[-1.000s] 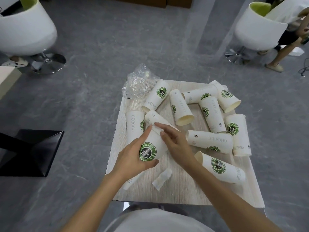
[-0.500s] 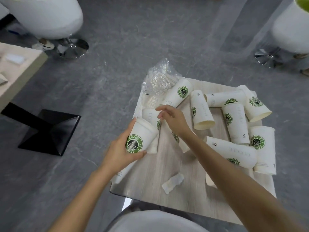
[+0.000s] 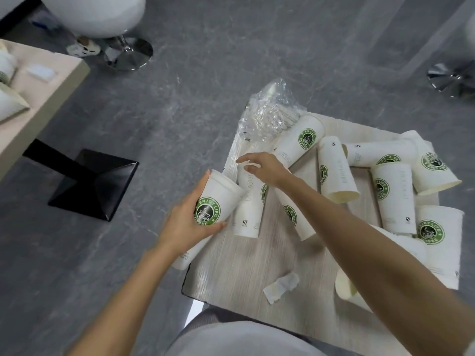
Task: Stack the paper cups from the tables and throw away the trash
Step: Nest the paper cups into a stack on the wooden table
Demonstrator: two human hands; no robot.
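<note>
My left hand [image 3: 183, 227] grips a stack of white paper cups with a green logo [image 3: 210, 209], held tilted over the left edge of the small wooden table [image 3: 239, 273]. My right hand [image 3: 264, 167] reaches over the top end of a cup lying on its side [image 3: 248, 206], fingers spread, holding nothing that I can see. Several more cups lie scattered on the table, among them one under my right forearm [image 3: 293, 214] and one near the plastic [image 3: 300, 140]. A crumpled clear plastic wrap [image 3: 267, 111] sits at the table's far left corner. A scrap of white paper [image 3: 281, 283] lies near the front.
A second table [image 3: 46, 86] with cups and a napkin stands at the left, on a black base [image 3: 95, 183]. White chairs with chrome feet [image 3: 128, 53] stand on the grey floor at the back left and at the far right [image 3: 452, 78].
The view has swung left and down. My left hand carried the cup stack to the table's left edge. My right hand left the stack and reached out to the lying cup.
</note>
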